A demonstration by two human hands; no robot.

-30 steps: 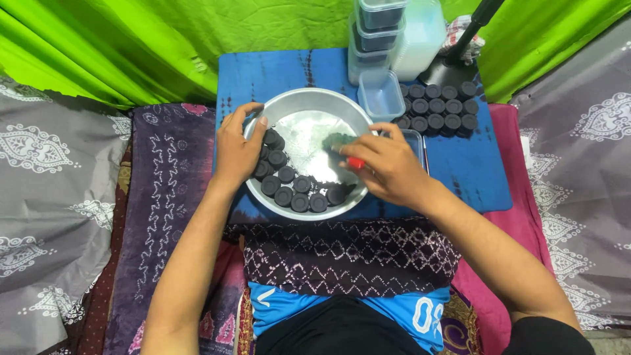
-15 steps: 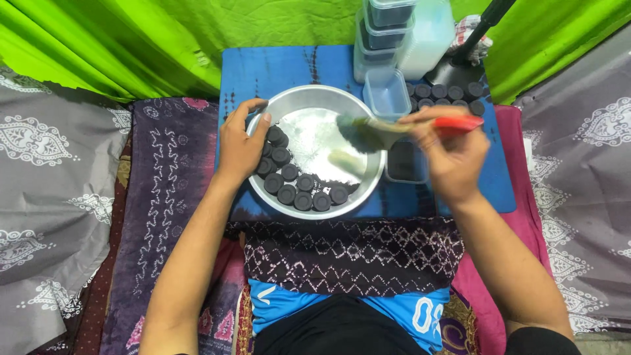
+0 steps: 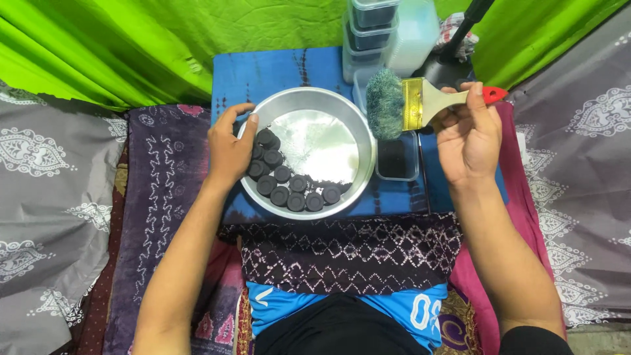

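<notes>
A round metal bowl (image 3: 342, 105) sits on a blue cloth-covered board, with several black round discs (image 3: 289, 186) along its near and left inner wall. My left hand (image 3: 228, 150) grips the bowl's left rim. My right hand (image 3: 468, 130) holds a wide paintbrush (image 3: 420, 104) with a wooden handle, red tip, brass ferrule and dark green-grey bristles. The brush hangs level above the bowl's right edge, bristles pointing left.
A small clear tub (image 3: 397, 158) with black powder lies right of the bowl. Stacked clear containers (image 3: 371, 33) and a white jug (image 3: 414, 33) stand behind. A black stand (image 3: 453, 52) rises at the back right. Green fabric (image 3: 131, 46) hangs behind; patterned cloths (image 3: 59, 197) surround the board.
My right hand lifted the brush out of the bowl and carried it up and to the right. My left hand stayed on the rim.
</notes>
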